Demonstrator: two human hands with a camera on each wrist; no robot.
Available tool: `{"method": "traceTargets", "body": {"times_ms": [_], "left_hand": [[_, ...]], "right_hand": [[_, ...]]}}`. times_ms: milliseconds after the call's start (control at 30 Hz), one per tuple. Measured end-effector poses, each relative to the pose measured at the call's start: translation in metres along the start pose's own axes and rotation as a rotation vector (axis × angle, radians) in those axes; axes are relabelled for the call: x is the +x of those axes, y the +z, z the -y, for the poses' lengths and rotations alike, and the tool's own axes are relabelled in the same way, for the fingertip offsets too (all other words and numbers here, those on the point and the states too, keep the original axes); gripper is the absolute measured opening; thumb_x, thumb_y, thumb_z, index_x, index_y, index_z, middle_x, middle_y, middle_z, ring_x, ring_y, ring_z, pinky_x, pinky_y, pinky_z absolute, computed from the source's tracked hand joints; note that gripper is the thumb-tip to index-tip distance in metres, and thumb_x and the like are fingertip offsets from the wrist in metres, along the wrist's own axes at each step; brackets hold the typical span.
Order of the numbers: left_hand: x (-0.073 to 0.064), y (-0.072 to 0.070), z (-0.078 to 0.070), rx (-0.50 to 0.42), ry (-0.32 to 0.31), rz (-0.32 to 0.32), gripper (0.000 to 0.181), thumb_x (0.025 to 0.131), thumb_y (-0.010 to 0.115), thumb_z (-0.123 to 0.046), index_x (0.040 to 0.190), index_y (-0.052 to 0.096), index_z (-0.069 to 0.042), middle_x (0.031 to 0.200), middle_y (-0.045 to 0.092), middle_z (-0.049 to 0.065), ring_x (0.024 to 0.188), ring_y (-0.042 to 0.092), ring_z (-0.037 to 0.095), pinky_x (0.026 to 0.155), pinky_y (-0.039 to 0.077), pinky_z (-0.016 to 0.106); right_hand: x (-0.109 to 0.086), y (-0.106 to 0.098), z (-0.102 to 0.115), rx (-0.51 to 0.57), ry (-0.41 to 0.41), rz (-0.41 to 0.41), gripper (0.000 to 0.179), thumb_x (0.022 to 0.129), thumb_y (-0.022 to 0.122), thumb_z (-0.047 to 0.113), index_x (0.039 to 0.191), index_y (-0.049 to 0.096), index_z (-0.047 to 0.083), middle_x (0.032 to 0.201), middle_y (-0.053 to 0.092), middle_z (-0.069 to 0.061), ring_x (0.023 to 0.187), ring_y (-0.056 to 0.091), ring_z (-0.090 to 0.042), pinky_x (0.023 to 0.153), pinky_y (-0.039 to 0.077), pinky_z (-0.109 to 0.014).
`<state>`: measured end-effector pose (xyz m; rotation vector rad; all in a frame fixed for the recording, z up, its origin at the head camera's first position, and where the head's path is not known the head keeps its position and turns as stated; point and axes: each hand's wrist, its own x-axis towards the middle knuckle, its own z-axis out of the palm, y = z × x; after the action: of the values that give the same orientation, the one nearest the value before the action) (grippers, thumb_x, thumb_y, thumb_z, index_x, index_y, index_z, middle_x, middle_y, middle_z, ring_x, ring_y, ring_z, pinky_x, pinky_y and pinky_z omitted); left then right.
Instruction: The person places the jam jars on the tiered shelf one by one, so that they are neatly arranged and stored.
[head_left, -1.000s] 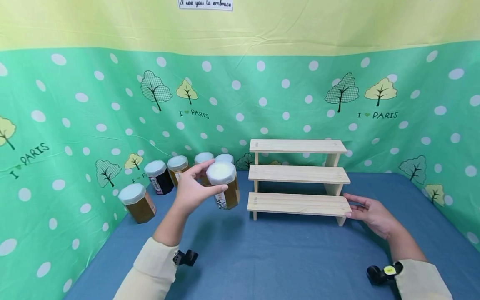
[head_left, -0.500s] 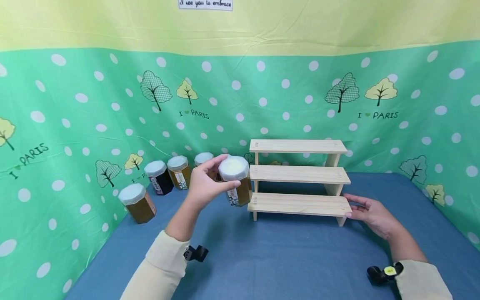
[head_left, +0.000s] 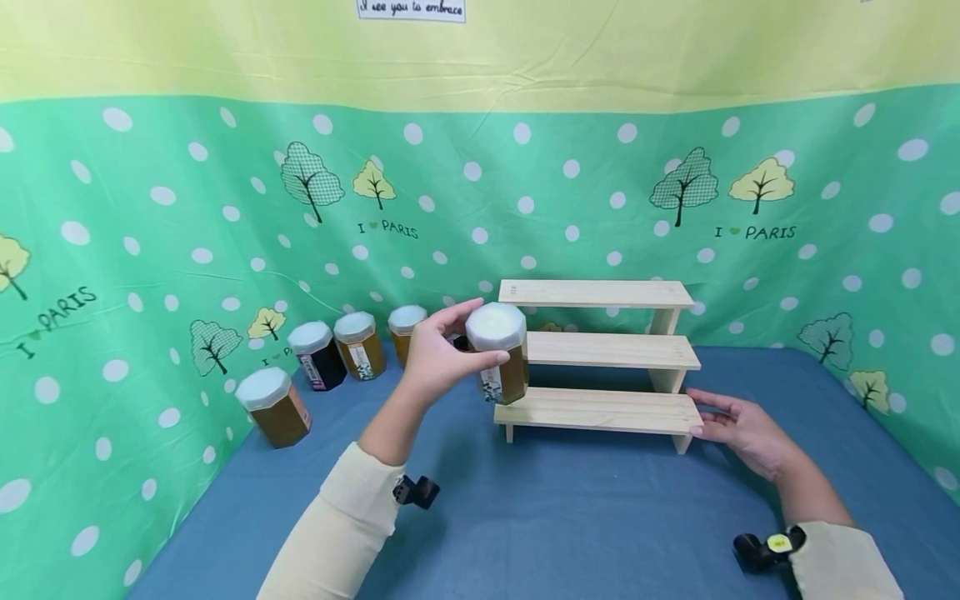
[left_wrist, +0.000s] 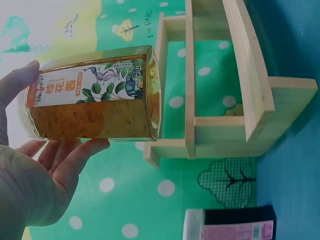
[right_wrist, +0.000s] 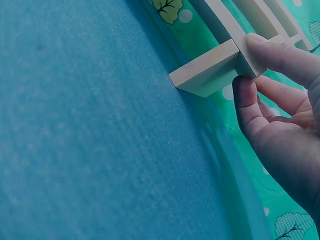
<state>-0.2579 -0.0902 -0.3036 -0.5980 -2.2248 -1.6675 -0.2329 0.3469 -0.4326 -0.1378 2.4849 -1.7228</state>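
Note:
My left hand (head_left: 438, 354) grips a jar (head_left: 510, 371) of amber preserve with a white lid, held in the air in front of the left end of a three-step wooden display stand (head_left: 600, 408). The left wrist view shows the jar's printed floral label (left_wrist: 95, 82), with the thumb and fingers on opposite sides of the glass. At the stand's lowest step, my right hand (head_left: 750, 433) pinches the right end. In the right wrist view its thumb and a fingertip (right_wrist: 245, 92) lie on opposite faces of the board's end.
Left on the blue cloth (head_left: 562, 508) stand an amber jar (head_left: 277, 408), a dark jar (head_left: 318, 354) and two more amber jars (head_left: 360, 346). A dark jar with a pink label (left_wrist: 237, 230) appears in the left wrist view. A patterned green curtain (head_left: 525, 208) hangs behind.
My left hand has carried the amber jar rightward and slightly up, from beside the stand to in front of its left end. The right hand stays on the lowest step.

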Motion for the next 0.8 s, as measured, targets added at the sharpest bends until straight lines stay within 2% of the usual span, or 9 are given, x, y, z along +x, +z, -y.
{"method": "traceTargets", "body": {"times_ms": [133,300,600,800], "left_hand": [[0.006,0.008,-0.002,0.005,0.009,-0.009,0.071,0.067,0.092,-0.027,0.13,0.063,-0.015,0.116,0.066,0.002,0.101,0.059,0.019,0.085,0.051,0.046],[0.014,0.019,-0.006,0.012,0.031,-0.009,0.071,0.068,0.091,-0.028,0.131,0.063,-0.013,0.113,0.065,0.002,0.098,0.058,0.018,0.079,0.051,0.038],[0.029,0.042,-0.012,0.001,0.105,0.006,0.072,0.068,0.09,-0.024,0.132,0.061,-0.009,0.112,0.064,0.002,0.095,0.057,0.018,0.077,0.051,0.034],[0.037,0.062,-0.016,0.004,0.087,0.015,0.072,0.069,0.09,-0.026,0.133,0.06,-0.011,0.114,0.064,0.001,0.095,0.058,0.016,0.076,0.052,0.031]], "right_hand": [[0.0,0.0,0.0,0.005,-0.007,0.003,0.077,0.091,0.071,0.015,0.148,0.026,-0.011,0.142,0.036,-0.037,0.099,0.056,0.004,0.082,0.05,-0.02],[0.0,0.0,0.0,0.009,-0.011,0.008,0.078,0.09,0.071,0.014,0.148,0.026,-0.011,0.142,0.036,-0.037,0.099,0.056,0.005,0.082,0.05,-0.02],[0.001,0.001,0.001,0.008,-0.015,0.01,0.077,0.091,0.07,0.014,0.148,0.026,-0.011,0.142,0.036,-0.038,0.099,0.057,0.005,0.082,0.05,-0.02],[-0.001,0.0,-0.001,-0.003,-0.017,0.019,0.077,0.091,0.07,0.014,0.149,0.025,-0.01,0.142,0.037,-0.038,0.099,0.057,0.005,0.082,0.05,-0.019]]}}
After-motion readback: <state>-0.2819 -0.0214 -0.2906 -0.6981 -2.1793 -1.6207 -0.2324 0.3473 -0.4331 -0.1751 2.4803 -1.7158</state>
